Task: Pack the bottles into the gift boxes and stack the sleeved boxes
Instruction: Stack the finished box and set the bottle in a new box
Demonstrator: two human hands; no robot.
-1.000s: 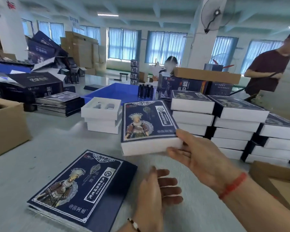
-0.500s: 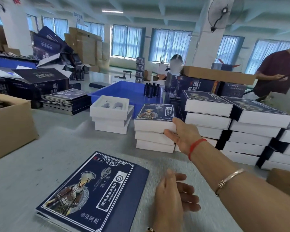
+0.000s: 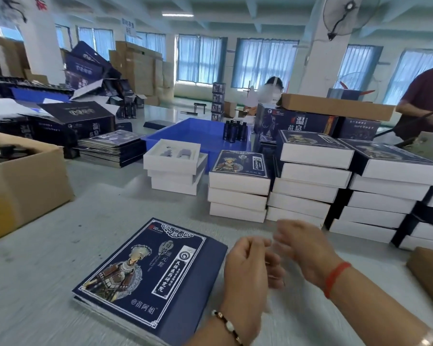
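Flat sleeves [image 3: 150, 278] just left of both empty hands.
Left hand [image 3: 248, 278], loosely curled, is nearer; right hand [image 3: 303, 248] blurred, fingers relaxed.

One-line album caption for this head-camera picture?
Both empty hands, left hand and right hand, hover beside flat sleeves, before stacked sleeved boxes.

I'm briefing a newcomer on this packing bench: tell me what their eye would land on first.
First, the stacks of sleeved boxes, white-edged with navy printed tops, filling the right half of the table. Next, the pile of flat navy sleeves with the costumed figure, lying near the front edge, left of the left hand and right hand, which hold nothing. Behind sits a blue tray with dark bottles.
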